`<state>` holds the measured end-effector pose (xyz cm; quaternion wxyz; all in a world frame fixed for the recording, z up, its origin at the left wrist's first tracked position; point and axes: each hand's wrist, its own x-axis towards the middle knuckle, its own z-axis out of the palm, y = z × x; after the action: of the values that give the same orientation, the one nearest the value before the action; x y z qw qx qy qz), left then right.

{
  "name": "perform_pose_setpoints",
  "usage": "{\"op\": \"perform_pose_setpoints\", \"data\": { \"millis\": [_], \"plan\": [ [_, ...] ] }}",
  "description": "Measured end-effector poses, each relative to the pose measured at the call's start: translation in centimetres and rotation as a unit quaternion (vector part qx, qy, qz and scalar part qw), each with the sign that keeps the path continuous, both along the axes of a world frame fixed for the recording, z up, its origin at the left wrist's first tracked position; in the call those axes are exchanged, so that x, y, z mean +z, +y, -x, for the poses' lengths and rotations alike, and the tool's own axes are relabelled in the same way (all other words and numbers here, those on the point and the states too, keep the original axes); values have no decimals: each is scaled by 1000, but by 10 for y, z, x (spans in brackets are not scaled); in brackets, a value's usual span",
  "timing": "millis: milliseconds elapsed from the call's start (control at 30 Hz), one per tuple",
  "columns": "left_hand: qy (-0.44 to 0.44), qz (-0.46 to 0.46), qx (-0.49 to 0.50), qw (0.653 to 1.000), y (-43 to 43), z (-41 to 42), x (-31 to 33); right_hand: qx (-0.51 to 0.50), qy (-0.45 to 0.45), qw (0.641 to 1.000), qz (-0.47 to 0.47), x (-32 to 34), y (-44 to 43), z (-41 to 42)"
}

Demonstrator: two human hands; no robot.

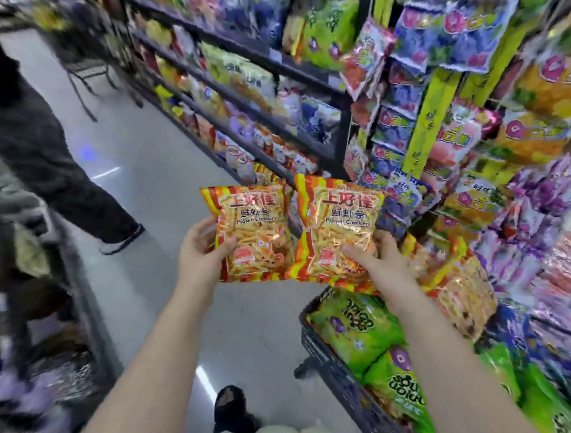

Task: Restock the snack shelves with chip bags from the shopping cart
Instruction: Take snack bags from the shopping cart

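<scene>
Two orange-and-yellow prawn cracker bags are held up side by side over the aisle. My left hand [201, 253] grips the left bag [252, 231] by its lower left edge, thumb across the front. The right bag [341, 230] is gripped by my right hand [377, 254] at its lower right corner. Below my right arm stands the dark shopping cart [321, 350], loaded with green chip bags [359, 328] and more orange bags [460, 290]. The snack shelves [254, 95] run along the right side of the aisle, packed with bags.
A person in dark clothes [43, 156] walks away at the left, shoe on the grey floor [136, 164]. A hanging display of colourful snack bags [437, 115] crowds the right. Another rack of goods [35, 328] stands at the left edge. My shoe [231, 408] shows at the bottom.
</scene>
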<state>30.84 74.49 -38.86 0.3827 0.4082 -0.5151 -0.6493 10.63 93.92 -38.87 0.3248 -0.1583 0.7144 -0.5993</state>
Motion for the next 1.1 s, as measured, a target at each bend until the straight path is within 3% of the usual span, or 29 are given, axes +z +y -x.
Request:
{"op": "perform_pose_setpoints", "data": {
  "millis": [233,500,900,1100],
  "plan": [
    [5,10,47,999,-152,-45,18,80,43,996,-14,16,-181,-11],
    [12,55,19,998,-329,-48,40,80,63,995,18,39,-362,-8],
    [19,59,14,998,-545,74,60,57,119,991,9,62,-558,99],
    [67,60,30,996,-654,153,87,65,88,992,60,89,-670,184]
  ]
}}
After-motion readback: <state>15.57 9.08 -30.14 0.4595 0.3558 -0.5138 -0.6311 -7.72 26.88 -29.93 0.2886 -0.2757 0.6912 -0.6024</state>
